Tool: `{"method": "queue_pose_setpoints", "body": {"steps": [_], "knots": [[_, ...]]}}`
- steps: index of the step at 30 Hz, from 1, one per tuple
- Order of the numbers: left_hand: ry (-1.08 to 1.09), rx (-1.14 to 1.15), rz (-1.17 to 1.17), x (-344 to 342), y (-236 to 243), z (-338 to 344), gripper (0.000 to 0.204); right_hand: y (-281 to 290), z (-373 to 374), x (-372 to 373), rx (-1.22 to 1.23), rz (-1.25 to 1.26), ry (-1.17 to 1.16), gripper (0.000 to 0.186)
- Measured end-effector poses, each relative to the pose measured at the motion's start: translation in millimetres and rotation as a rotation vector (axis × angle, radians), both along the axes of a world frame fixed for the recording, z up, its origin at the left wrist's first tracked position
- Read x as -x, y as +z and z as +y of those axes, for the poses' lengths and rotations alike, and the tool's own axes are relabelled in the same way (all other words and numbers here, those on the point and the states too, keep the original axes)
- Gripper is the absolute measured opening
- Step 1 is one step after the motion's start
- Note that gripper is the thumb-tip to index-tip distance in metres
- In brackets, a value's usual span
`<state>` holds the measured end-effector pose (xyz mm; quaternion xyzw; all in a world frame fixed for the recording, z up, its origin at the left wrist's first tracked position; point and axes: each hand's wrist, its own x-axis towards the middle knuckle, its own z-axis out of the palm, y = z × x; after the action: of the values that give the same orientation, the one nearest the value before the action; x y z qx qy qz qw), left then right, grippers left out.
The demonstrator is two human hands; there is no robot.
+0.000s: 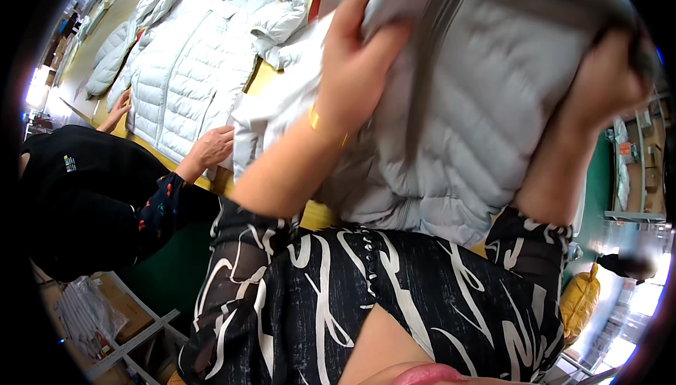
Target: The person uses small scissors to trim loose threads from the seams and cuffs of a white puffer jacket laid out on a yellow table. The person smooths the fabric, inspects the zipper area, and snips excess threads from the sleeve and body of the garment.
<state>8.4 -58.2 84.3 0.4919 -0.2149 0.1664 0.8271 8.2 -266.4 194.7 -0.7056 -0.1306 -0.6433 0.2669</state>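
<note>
A light grey quilted puffer jacket (465,131) hangs raised in front of me, blurred by motion at its upper part. My left hand (360,57) grips it near the dark zip, thumb and fingers closed on the cloth. At the far right my right hand (607,82) is closed on the jacket's upper edge; the fingertips there are hidden in the fabric. The jacket's lower part hangs close to my body, over the table edge. Beneath my left forearm, more pale grey quilted cloth spreads to the left.
On the yellow table (266,78) to my left lies a white puffer jacket (186,68), with a co-worker's hands (211,147) at its hem. Shelves with packages (637,159) stand at right, near a yellow sack (581,304). A metal rack (134,343) with plastic-wrapped goods is at lower left.
</note>
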Motion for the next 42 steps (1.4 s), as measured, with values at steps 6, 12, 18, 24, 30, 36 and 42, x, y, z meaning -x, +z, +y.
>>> {"method": "queue_pose_setpoints", "body": {"steps": [6,12,18,24,30,36,42], "knots": [[0.418,-0.510,-0.175,-80,-20,-6,0.047,7,-96,-134,0.139,0.256,-0.190,0.021],[0.255,-0.883,-0.147,14,-104,15,0.048,-106,-33,-4,-0.079,0.717,0.252,0.019],[0.054,-1.245,0.086,134,-158,48,0.066,-187,-31,119,-0.169,0.977,-0.032,0.034],[0.161,-1.382,0.145,125,-187,66,0.061,-223,-54,115,-0.218,1.082,-0.229,0.030],[0.206,-1.359,0.169,119,-197,66,0.041,-245,-56,102,-0.406,1.087,-0.151,0.009],[0.180,-1.157,0.137,120,-200,81,0.038,-259,-64,112,-0.476,1.000,-0.161,0.012],[0.228,-1.142,0.183,135,-188,99,0.037,-246,-83,97,-0.367,0.832,-0.245,0.015]]}}
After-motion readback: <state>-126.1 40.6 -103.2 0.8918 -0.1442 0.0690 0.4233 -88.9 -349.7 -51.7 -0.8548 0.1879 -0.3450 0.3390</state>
